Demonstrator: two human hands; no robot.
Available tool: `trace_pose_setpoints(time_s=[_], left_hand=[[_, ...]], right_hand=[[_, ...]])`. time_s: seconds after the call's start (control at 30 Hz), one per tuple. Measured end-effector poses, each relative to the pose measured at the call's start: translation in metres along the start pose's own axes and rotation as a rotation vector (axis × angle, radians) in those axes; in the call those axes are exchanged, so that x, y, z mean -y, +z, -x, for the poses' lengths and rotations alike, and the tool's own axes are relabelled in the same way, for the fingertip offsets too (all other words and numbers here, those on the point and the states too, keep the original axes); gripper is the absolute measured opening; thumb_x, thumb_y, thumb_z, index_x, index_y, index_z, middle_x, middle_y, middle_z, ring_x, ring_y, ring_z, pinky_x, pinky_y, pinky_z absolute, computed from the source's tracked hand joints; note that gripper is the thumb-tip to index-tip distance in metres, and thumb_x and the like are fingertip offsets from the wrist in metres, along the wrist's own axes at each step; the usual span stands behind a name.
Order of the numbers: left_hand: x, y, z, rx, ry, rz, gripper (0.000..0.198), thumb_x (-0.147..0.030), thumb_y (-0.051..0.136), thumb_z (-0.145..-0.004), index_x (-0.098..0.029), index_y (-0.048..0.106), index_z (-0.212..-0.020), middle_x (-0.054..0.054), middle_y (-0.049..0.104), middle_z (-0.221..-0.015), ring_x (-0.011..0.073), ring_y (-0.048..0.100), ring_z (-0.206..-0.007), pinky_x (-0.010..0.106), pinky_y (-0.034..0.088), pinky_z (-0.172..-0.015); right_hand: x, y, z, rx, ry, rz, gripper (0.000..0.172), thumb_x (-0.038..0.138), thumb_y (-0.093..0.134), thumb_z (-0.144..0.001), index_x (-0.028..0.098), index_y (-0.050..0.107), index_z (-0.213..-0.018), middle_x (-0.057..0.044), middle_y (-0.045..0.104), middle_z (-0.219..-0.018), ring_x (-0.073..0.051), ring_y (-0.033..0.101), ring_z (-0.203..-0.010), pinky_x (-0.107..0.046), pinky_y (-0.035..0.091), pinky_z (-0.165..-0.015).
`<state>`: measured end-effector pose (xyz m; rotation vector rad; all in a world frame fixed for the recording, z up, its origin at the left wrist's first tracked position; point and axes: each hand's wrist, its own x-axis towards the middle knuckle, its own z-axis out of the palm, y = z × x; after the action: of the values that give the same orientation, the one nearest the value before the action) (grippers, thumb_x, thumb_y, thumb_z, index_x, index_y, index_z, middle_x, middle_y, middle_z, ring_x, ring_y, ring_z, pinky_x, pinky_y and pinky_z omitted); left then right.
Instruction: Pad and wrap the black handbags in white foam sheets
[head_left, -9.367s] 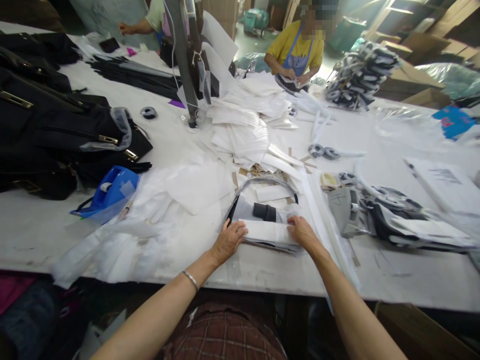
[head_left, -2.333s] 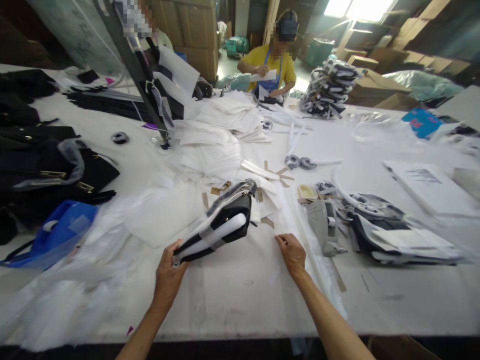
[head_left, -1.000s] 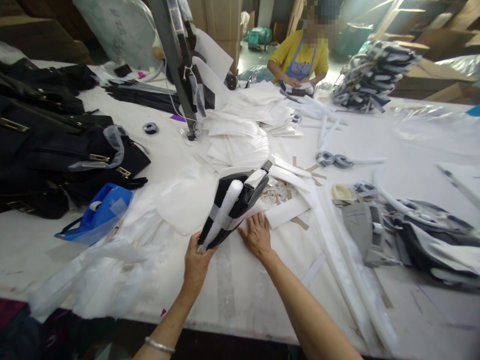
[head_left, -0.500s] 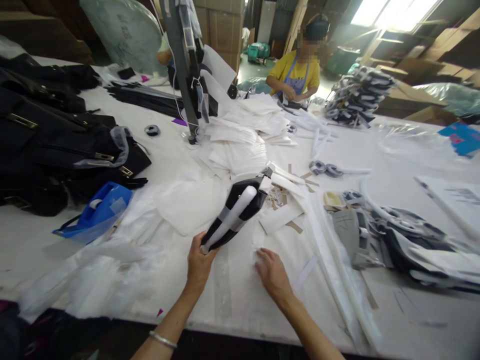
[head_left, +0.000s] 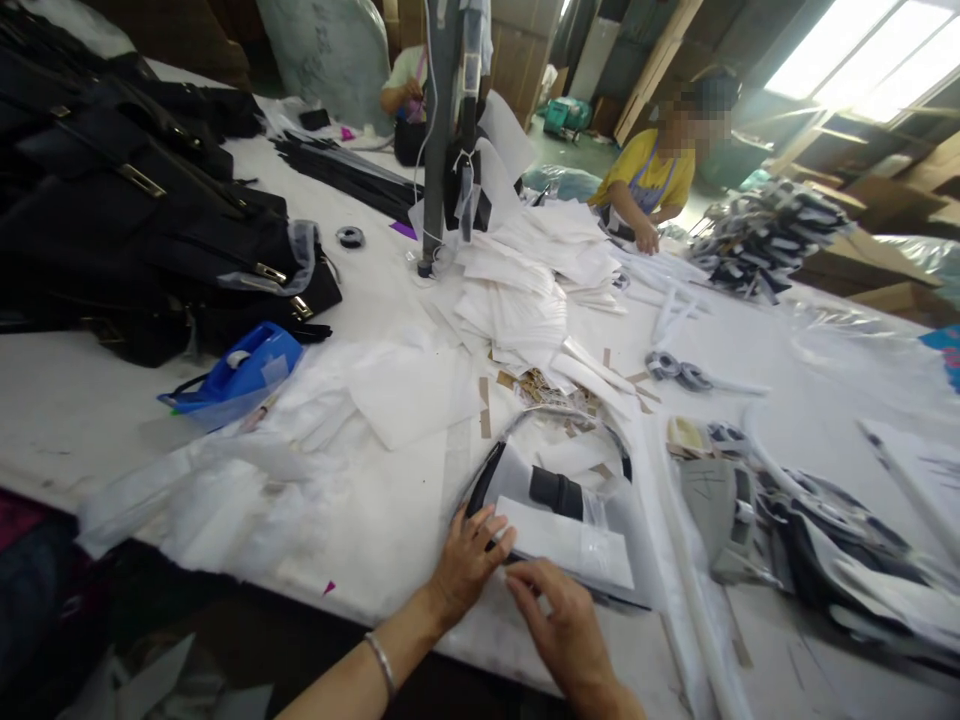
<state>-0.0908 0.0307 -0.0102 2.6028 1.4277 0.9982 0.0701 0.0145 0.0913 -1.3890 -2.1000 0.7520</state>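
Observation:
A black handbag point(head_left: 501, 482) lies flat on the table close in front of me, its face covered with white sheet padding point(head_left: 562, 545). Its wrapped handle arches away at the far side, and a dark strap roll point(head_left: 556, 492) sits in the middle. My left hand point(head_left: 469, 560) rests on the bag's near left corner with fingers spread. At the near edge, my right hand point(head_left: 559, 615) has thumb and fingertips drawn together in a pinch. What is between them, if anything, is too small to make out.
Black bags point(head_left: 150, 220) are heaped on the left, beside a blue tape dispenser-like object point(head_left: 240, 370). White sheets point(head_left: 517, 290) are stacked beyond the handbag near a grey post point(head_left: 442, 140). Grey and black parts point(head_left: 817, 530) lie right. A co-worker in yellow point(head_left: 645, 190) stands opposite.
The handbag was held up on edge by my left hand and now lies flat. My left hand has shifted onto its corner, and my right hand has come to its near edge. The view has turned left.

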Motion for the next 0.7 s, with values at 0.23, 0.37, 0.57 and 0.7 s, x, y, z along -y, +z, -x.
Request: trace_pose_setpoints(time_s=[0.23,0.37,0.57,0.7], left_hand=[[0.002,0.002,0.009,0.061,0.016,-0.026,0.042,-0.010,0.037,-0.096,-0.023,0.053,-0.132,0.009,0.057,-0.129,0.0272,0.039,-0.135,0.052,0.034,-0.109],[0.004,0.004,0.011,0.081,0.003,0.006,0.045,-0.009,0.035,-0.096,-0.024,0.051,-0.135,0.008,0.058,-0.129,0.0262,0.038,-0.136,0.051,0.035,-0.110],[0.002,0.000,0.007,0.066,-0.013,0.038,0.040,-0.011,0.039,-0.096,-0.023,0.054,-0.132,0.007,0.060,-0.127,0.0251,0.040,-0.136,0.055,0.023,-0.116],[0.000,-0.003,0.003,0.025,-0.025,0.037,0.033,-0.017,0.043,-0.098,-0.024,0.056,-0.127,0.005,0.063,-0.125,0.0243,0.042,-0.135,0.060,0.014,-0.119]], right_hand=[[-0.074,-0.041,-0.124,-0.182,0.107,0.484,0.016,0.021,0.055,-0.087,0.019,0.067,-0.096,-0.008,0.071,-0.094,-0.024,0.062,-0.093,-0.036,0.045,-0.087],[-0.104,-0.019,-0.167,-0.041,0.262,0.498,0.050,0.007,0.059,-0.071,0.019,0.062,-0.120,-0.012,0.065,-0.120,-0.027,0.056,-0.111,-0.039,0.038,-0.097],[-0.119,-0.004,-0.191,-0.148,0.360,0.264,0.028,0.022,0.049,-0.084,0.021,0.071,-0.101,-0.010,0.072,-0.105,-0.025,0.061,-0.100,-0.038,0.042,-0.091],[-0.105,-0.013,-0.190,-0.201,0.374,0.095,0.041,0.044,0.041,-0.091,0.016,0.071,-0.098,-0.008,0.075,-0.091,-0.022,0.065,-0.083,-0.034,0.049,-0.077]])
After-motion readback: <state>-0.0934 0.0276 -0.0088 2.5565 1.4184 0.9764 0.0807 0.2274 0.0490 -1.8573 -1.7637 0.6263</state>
